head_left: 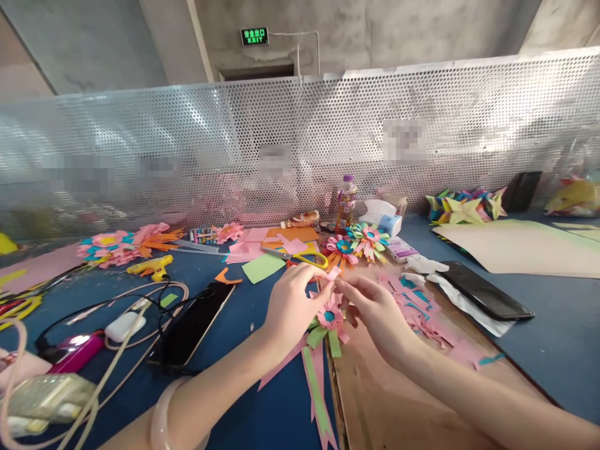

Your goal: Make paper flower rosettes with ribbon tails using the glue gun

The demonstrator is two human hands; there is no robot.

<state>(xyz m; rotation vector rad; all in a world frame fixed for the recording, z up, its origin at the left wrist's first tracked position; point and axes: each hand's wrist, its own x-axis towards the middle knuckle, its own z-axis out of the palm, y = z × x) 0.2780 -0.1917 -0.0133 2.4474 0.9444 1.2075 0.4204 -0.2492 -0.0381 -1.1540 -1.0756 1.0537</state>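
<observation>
At the table's middle, the left hand (291,301) and right hand (375,312) pinch a small pink paper piece (334,274) above an almost finished paper flower (329,315) with ribbons already attached, other finished flowers (359,240) behind

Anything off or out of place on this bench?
Nothing damaged or spilled. Pink paper scraps lie loose on the board, cables tangle at left. Both hands, left hand and right hand, pinch a pink paper piece above the paper flower.

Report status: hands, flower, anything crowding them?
Left hand and right hand pinch pink paper piece. Paper flower below. Scissors just behind.
</observation>
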